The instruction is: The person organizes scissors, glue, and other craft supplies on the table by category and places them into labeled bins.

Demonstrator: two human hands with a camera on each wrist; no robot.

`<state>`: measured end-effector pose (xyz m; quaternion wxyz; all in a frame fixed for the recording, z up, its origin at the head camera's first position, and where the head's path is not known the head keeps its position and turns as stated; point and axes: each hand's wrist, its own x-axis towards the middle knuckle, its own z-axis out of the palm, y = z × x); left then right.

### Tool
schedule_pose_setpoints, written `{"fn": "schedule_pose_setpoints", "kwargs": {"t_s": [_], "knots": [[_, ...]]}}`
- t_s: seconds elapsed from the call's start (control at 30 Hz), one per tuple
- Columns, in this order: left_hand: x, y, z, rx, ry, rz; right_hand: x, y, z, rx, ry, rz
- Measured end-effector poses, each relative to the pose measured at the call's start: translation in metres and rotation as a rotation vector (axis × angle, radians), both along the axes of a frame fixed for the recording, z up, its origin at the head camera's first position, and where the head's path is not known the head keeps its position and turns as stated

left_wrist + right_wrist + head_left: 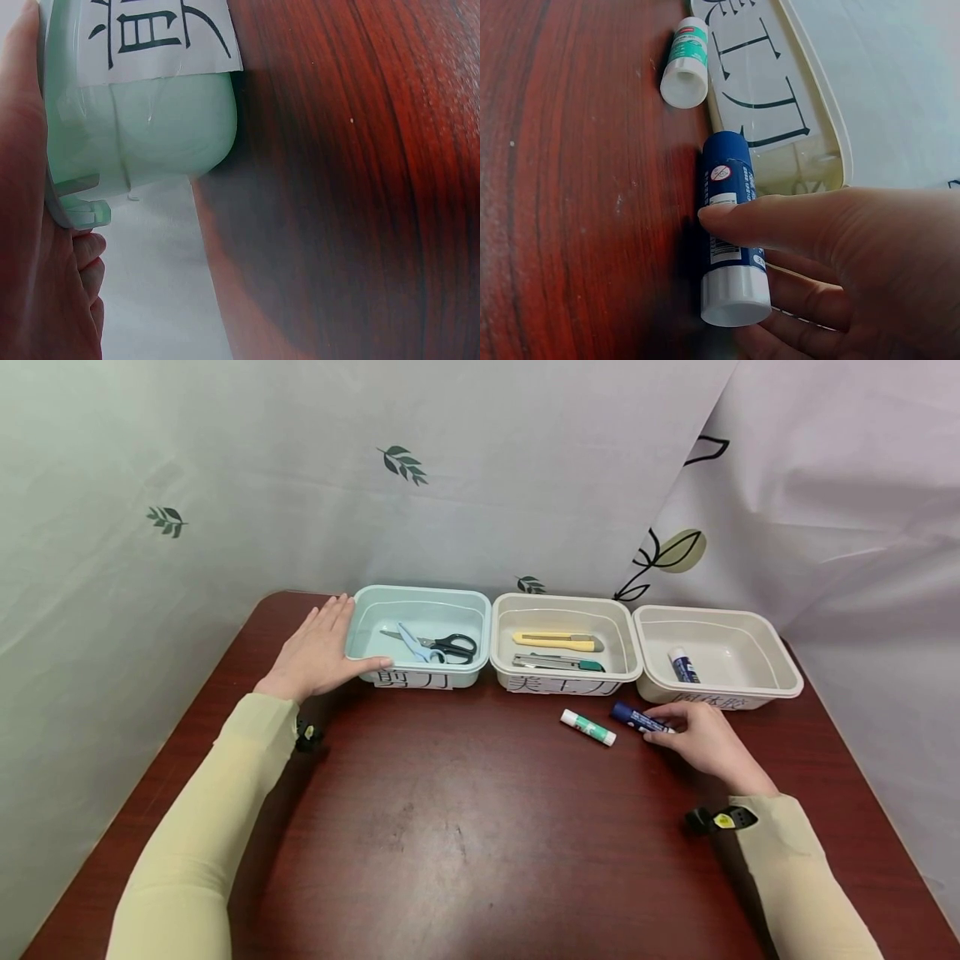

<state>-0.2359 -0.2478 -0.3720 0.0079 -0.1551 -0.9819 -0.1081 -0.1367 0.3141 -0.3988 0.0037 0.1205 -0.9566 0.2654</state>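
My right hand (703,737) pinches a blue glue stick (636,718) with a white end, low over the table in front of the right bin. The right wrist view shows the thumb across the blue glue stick (726,176) and the other fingers behind it. A green-and-white glue stick (588,727) lies on the table to its left. My left hand (318,647) rests against the left end of a pale blue-green bin (422,678), fingers extended along its side and thumb over the front rim. Black scissors (456,647) and light-blue-handled scissors (417,643) lie inside.
A beige middle bin (564,602) holds a yellow utility knife (557,642) and a grey-and-green one (558,662). In the beige right bin (780,681) lies another blue glue stick (683,666). Paper labels front the bins; patterned cloth (450,518) hangs behind the dark red table (450,827).
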Motion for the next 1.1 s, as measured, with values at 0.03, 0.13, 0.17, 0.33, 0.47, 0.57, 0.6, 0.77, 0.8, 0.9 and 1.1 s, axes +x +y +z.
{"fn": "schedule_pose_setpoints", "kwargs": {"t_s": [0.03, 0.13, 0.17, 0.33, 0.47, 0.57, 0.6, 0.77, 0.8, 0.9, 1.1], "knots": [[0.0, 0.0, 0.0, 0.001, 0.001, 0.0, 0.0, 0.0, 0.0, 0.001, 0.001, 0.002], [0.0, 0.0, 0.0, 0.001, 0.004, 0.0, 0.0, 0.0, 0.0, -0.002, 0.013, 0.006], [0.0, 0.0, 0.0, 0.001, 0.005, -0.001, 0.0, 0.0, 0.0, -0.004, 0.02, 0.007], [0.0, 0.0, -0.001, -0.004, 0.004, -0.003, 0.001, 0.0, -0.002, -0.012, 0.061, -0.006], [0.0, 0.0, 0.0, -0.007, 0.004, -0.004, 0.001, -0.001, -0.002, -0.016, 0.092, -0.006], [0.0, 0.0, 0.0, -0.004, 0.006, -0.005, 0.001, -0.002, -0.001, -0.018, 0.102, -0.004], [0.0, 0.0, 0.0, -0.003, 0.007, -0.005, 0.002, -0.002, 0.0, -0.018, 0.105, -0.005], [0.0, -0.001, -0.001, 0.002, 0.011, -0.003, 0.005, -0.004, 0.005, -0.011, 0.136, 0.001], [0.0, -0.001, -0.001, 0.002, 0.012, -0.004, 0.006, -0.004, 0.006, -0.01, 0.145, 0.003], [0.0, -0.001, -0.001, 0.005, 0.012, -0.004, 0.009, -0.005, 0.01, -0.016, 0.174, 0.016], [0.001, 0.0, 0.0, 0.004, 0.008, -0.004, 0.014, -0.006, 0.017, -0.027, 0.205, 0.024]]}}
